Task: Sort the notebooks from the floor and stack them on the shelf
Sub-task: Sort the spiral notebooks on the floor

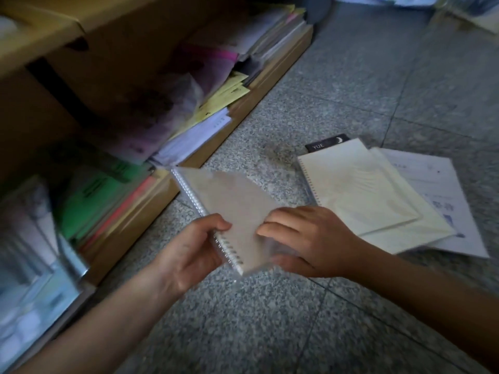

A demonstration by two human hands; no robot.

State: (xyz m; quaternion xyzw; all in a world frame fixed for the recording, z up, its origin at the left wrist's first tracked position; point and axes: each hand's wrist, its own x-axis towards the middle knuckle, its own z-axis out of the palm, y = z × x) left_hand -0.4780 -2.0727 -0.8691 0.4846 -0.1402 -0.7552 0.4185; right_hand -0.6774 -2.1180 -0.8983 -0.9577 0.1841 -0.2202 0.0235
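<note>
I hold a spiral notebook (229,209) above the speckled stone floor (270,319) — my left hand (194,247) curled round its white coil binding, my right hand (305,238) pinching the matte grey-beige cover near the bottom corner. Its long axis runs away from me, slanting left toward the wooden shelf (243,109). The far edge blurs — cream notebooks (359,190) lie fanned on the floor at right.
</note>
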